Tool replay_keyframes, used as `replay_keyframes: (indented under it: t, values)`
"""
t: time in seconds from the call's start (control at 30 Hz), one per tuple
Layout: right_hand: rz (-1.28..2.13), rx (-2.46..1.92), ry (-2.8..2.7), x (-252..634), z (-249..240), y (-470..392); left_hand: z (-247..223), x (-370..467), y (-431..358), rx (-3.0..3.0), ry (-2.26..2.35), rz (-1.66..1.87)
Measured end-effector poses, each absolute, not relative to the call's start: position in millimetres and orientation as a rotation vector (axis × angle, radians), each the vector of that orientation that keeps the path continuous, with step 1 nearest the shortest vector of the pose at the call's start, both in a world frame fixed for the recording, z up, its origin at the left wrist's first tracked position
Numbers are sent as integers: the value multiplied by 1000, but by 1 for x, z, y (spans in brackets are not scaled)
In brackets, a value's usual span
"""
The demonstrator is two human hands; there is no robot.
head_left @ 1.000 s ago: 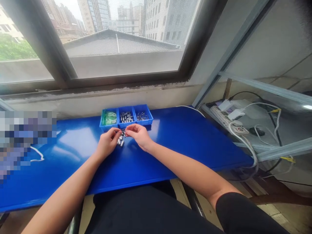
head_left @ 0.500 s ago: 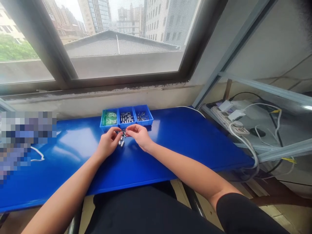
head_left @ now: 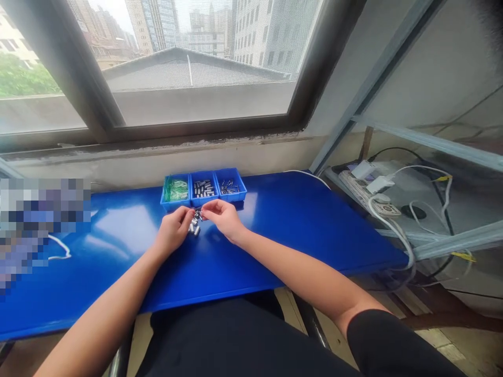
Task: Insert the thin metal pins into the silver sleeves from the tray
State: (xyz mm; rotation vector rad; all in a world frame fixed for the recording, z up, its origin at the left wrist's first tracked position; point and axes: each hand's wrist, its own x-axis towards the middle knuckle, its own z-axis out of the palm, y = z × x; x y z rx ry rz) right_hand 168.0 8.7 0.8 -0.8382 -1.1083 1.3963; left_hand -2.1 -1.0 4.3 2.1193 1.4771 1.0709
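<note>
My left hand (head_left: pixel 175 229) and my right hand (head_left: pixel 225 219) meet over the table just in front of the bins, fingertips a small gap apart. Both are closed in a pinch. A thin metal piece shows at the fingertips of my right hand; its exact kind is too small to tell. Whatever the left fingers hold is mostly hidden by them. Below the fingers lie several short silver cylinders (head_left: pixel 197 230) on the blue tabletop (head_left: pixel 275 241), partly covered by my left hand.
Three joined blue bins stand behind my hands: the left bin (head_left: pixel 163 201) has pale pieces in green plastic, the middle bin (head_left: pixel 204 201) silver cylinders, the right bin (head_left: pixel 236 197) thin dark metal pieces. A metal rack (head_left: pixel 451 241) with a power strip (head_left: pixel 383 208) and cables is at right.
My left fingertips have drawn slightly away from the right ones, and the thin dark piece that spanned them shows less. My right hand stays nearly still.
</note>
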Motion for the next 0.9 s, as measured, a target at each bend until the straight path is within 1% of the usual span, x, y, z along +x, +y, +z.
replay_keyframes:
  t: [0.27, 0.53, 0.9]
  values:
    - [1379, -854, -1075, 168, 1, 10, 6, -1, -3, 2113, 1424, 1120]
    - [1381, -849, -1109, 168, 1, 8, 3, -3, 0, 2154, 1475, 1086]
    - [1373, -866, -1107, 168, 3, 8, 6, 0, -3, 2106, 1420, 1113]
